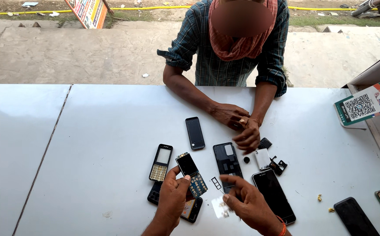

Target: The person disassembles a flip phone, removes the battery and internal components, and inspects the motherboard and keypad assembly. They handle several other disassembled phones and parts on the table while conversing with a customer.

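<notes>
Currently left hand (172, 199) pinches the bare phone circuit board (191, 174) above the white counter (89, 144); right hand (249, 203) pinches a small card (220, 207). Board judged light, rigid, fragile: hold by edges.

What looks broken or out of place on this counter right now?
A keypad phone is in pieces. The left hand holds its bare circuit board with screen, while the empty front frame lies apart on the white counter. Small black parts are scattered near the other person's hands.
</notes>
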{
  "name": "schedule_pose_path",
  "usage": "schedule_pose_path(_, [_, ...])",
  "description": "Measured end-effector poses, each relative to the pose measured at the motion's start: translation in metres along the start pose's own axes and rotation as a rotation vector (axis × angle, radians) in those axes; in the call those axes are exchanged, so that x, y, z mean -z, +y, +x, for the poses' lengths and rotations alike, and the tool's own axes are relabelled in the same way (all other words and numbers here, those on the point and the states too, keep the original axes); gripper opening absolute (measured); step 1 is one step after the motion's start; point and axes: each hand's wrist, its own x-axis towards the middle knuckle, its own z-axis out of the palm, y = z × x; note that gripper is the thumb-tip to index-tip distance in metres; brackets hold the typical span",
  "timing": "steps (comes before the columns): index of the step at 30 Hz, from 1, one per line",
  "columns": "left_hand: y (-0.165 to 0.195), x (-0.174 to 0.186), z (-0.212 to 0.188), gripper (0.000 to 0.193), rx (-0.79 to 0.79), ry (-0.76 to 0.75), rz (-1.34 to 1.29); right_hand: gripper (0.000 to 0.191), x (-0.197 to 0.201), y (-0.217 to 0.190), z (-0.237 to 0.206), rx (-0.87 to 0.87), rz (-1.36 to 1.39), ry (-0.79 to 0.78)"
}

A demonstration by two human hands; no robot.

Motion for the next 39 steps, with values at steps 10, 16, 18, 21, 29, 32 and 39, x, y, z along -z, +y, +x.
schedule_pose_path(10, [0.001, -0.004, -0.002, 0.05, 0.042, -0.148, -0.037, 0.037, -0.014, 0.0, 0.011, 0.145, 0.125, 0.174])
schedule_pose_path(16, [0.0, -0.005, -0.003, 0.055, 0.077, -0.213, -0.065, 0.025, -0.026, -0.003, 0.013, 0.142, 0.038, 0.258])
schedule_pose_path(18, [-0.001, -0.005, -0.002, 0.057, 0.058, -0.243, -0.06, 0.024, -0.027, -0.004, 0.015, 0.171, 0.022, 0.26])
schedule_pose_path(21, [-0.002, -0.004, -0.001, 0.062, 0.06, -0.293, -0.038, 0.022, -0.027, -0.005, 0.016, 0.176, -0.018, 0.256])
schedule_pose_path(29, [0.001, -0.011, -0.008, 0.068, -0.015, -0.284, -0.004, 0.024, -0.023, -0.005, 0.012, 0.189, 0.013, 0.249])
schedule_pose_path(32, [0.005, -0.012, -0.012, 0.069, -0.013, -0.272, 0.018, 0.023, -0.022, -0.005, 0.009, 0.151, -0.044, 0.255])
schedule_pose_path(39, [0.01, -0.012, -0.016, 0.069, -0.012, -0.261, 0.057, 0.022, -0.019, -0.003, 0.006, 0.206, -0.064, 0.219])
